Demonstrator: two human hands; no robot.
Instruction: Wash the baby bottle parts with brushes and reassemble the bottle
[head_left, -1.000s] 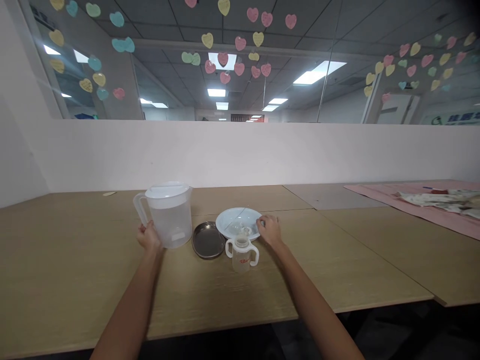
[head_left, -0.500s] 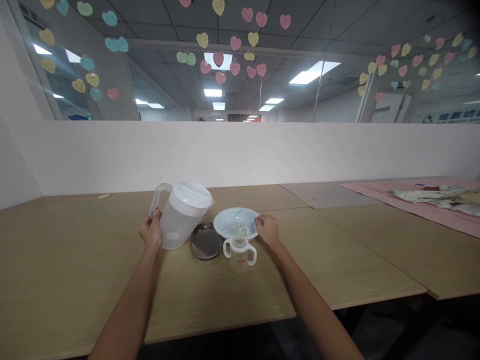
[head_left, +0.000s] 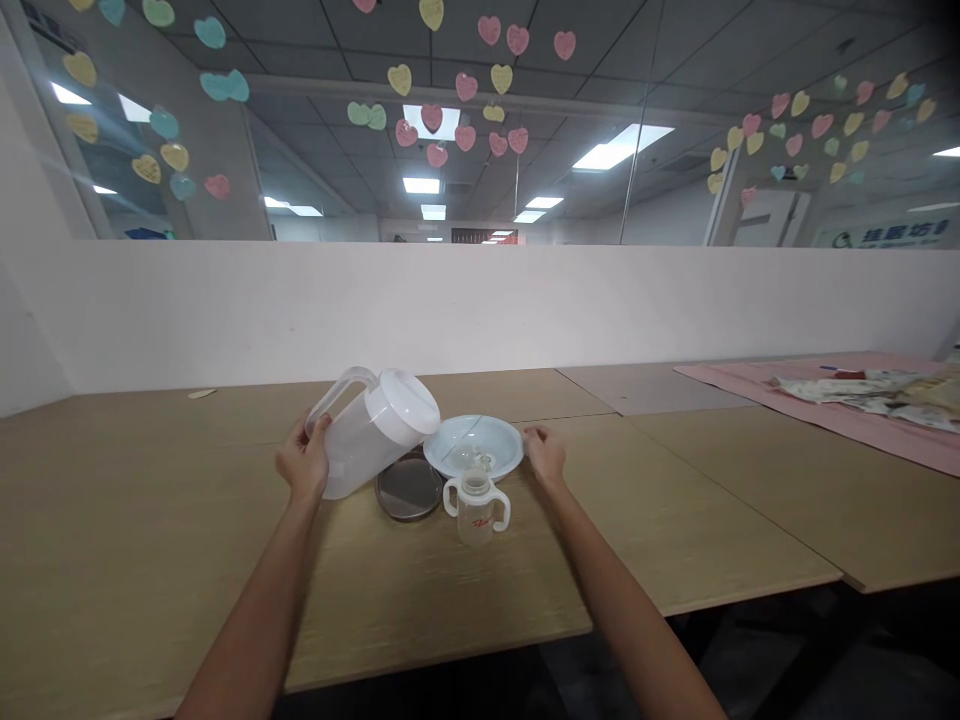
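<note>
My left hand [head_left: 302, 462] is closed round the handle of a translucent white plastic pitcher [head_left: 360, 440] with a white lid. The pitcher tilts to the right, its lid end near the left rim of a pale blue bowl [head_left: 450, 432]. My right hand [head_left: 545, 456] is at the bowl's right rim, fingers curled and seemingly pinching the edge. Clear small parts [head_left: 469, 456] lie in the bowl. In front of it stands a clear baby bottle [head_left: 475, 515] with two white handles and an open top. A round dark metal pan [head_left: 409, 490] sits below the pitcher, partly hidden.
The wooden table [head_left: 180, 560] ends at a front edge close to me. On the right, a pink cloth [head_left: 731, 385] carries crumpled pale material [head_left: 847, 395]. A small flat piece [head_left: 202, 394] lies at the back left. Behind rises a white wall [head_left: 480, 310] with glass above.
The pitcher has tipped further to the right, its lid now closer to the bowl. My right hand has shifted slightly outward at the bowl's rim. The bottle and pan stay in place.
</note>
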